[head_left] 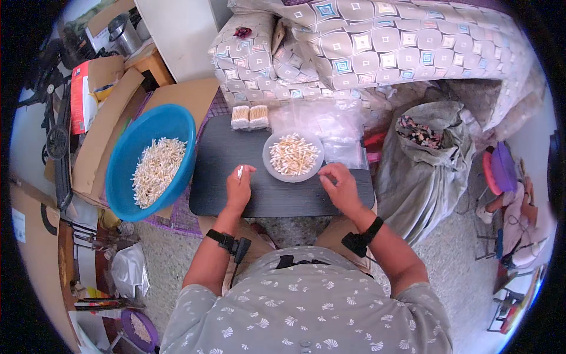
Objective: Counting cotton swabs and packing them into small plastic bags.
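The fingers of the left hand (238,186) are curled around a few cotton swabs (240,171), whose white tips poke up beside the thumb. The right hand (340,184) has its thumb and forefinger bent toward each other just beside the bowl; whether anything is pinched between them I cannot tell. Black wristbands (221,239) with small devices circle both wrists

Between the hands, a little farther from the body, a translucent round bowl (267,167) stands on a dark tabletop (283,202), filled with loose swabs (293,153) lying at all angles. Behind it, near the far left corner of the table, two packed bundles (258,116) of swabs stand side by side, touching or nearly so. Clear plastic bags (321,120) lie to the right of them, spread along the far edge and down the right side

Left of the table, a large blue basin (116,177) sits tilted in view, with a big heap of swabs (156,172) inside. Beyond it are open cardboard boxes (106,138). On the right, a grey sack (421,177) slumps near the table, dark flowered cloth (420,132) at its top. A sofa (377,56) in a patterned cover stands across the far side
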`<action>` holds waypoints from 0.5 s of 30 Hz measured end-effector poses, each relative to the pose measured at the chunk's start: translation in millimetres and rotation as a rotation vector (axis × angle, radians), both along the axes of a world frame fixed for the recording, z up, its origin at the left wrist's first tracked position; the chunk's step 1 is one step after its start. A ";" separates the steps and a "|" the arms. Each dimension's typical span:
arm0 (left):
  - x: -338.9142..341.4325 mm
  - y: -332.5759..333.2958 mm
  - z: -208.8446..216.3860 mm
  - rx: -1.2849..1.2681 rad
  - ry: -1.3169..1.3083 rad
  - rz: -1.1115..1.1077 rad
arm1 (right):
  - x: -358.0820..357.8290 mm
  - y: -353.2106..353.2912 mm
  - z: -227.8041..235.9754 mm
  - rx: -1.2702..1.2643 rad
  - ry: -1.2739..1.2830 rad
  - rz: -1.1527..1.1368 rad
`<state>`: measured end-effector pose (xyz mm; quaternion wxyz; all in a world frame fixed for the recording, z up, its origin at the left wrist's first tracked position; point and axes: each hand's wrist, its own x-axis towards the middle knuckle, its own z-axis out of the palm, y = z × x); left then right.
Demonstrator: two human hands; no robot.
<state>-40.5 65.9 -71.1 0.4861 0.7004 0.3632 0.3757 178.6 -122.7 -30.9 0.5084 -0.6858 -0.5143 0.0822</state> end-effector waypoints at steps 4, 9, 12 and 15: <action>1.0 1.8 -11.5 0.317 0.219 0.027 | 13.8 10.9 10.8 0.010 -0.204 -0.006; 2.2 -0.5 -13.9 0.324 0.228 0.006 | 20.1 29.3 16.1 -0.032 -0.324 0.021; 1.5 -0.7 -14.4 0.304 0.223 0.021 | 22.5 42.1 16.7 -0.021 -0.405 0.074; 2.1 -0.9 -13.8 0.293 0.211 0.023 | 25.2 52.2 15.7 -0.031 -0.486 0.132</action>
